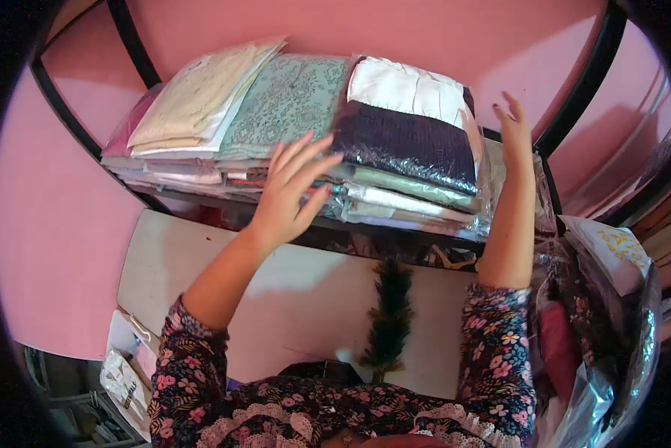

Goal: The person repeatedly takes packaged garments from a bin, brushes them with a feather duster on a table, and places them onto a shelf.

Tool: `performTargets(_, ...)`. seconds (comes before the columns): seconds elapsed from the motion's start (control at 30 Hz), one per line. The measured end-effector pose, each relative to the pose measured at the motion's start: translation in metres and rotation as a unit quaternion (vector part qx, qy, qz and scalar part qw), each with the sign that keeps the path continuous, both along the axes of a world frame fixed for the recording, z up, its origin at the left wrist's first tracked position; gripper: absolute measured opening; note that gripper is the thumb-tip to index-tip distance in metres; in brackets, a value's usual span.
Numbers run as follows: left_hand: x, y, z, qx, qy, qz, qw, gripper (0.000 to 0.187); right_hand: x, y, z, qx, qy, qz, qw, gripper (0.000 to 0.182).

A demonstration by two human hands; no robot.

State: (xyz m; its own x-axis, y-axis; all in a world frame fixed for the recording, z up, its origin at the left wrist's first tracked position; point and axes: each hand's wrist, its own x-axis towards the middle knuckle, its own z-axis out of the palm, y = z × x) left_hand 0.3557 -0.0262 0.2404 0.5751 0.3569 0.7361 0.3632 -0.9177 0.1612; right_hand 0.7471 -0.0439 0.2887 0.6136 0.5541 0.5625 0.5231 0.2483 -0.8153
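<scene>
My left hand (287, 190), its fingers spread, is in front of the middle stack, where it overlaps the grey-green patterned folded cloth (290, 97) and the packs under it. Just right of the fingertips, a dark purple and white folded cloth (406, 138) in shiny clear plastic lies on top of more bagged cloths (417, 201). Beyond that pile's right side, my right hand (514, 134) is raised with fingers apart and nothing in it. At the left, a cream folded cloth (197, 97) in clear wrapping tops another pile.
The piles sit on a black-framed shelf (317, 233) against a pink wall (365, 26). Below is a white tabletop (193, 269) bearing a dark green feathery duster-like thing (389, 313). Plastic-wrapped clothes (589, 321) crowd the right side; a white packet (122, 384) lies lower left.
</scene>
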Motion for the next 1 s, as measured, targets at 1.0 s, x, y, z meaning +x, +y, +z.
performTargets(1.0,-0.691,-0.232,-0.312,-0.446,-0.050,0.258,0.856,0.034,-0.536,-0.309,-0.441,-0.432,-0.212,-0.032,0.876,0.049)
